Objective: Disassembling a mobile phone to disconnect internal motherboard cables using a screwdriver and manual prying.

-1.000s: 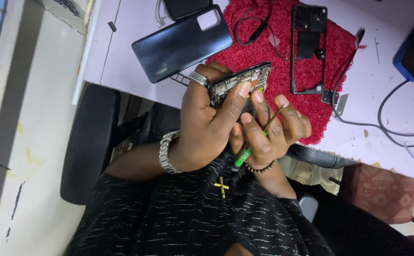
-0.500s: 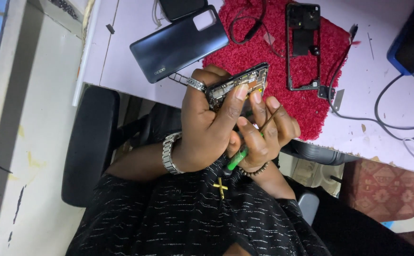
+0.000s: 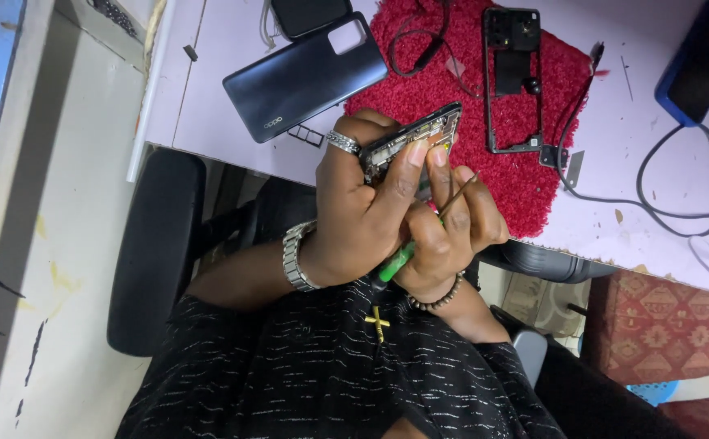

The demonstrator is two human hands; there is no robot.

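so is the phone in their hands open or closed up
Open: the phone in the left hand shows bare internals, and its dark back cover lies on the desk.

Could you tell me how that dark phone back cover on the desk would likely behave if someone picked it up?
The back cover looks thin and flat, so probably light and slightly flexible. Its glossy surface suggests it may slip in fingers. Lying flat on the desk, it seems unlikely to roll or tip.

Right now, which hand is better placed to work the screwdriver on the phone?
Right: the right hand grips the screwdriver against the phone, while the left hand is full, holding the phone.
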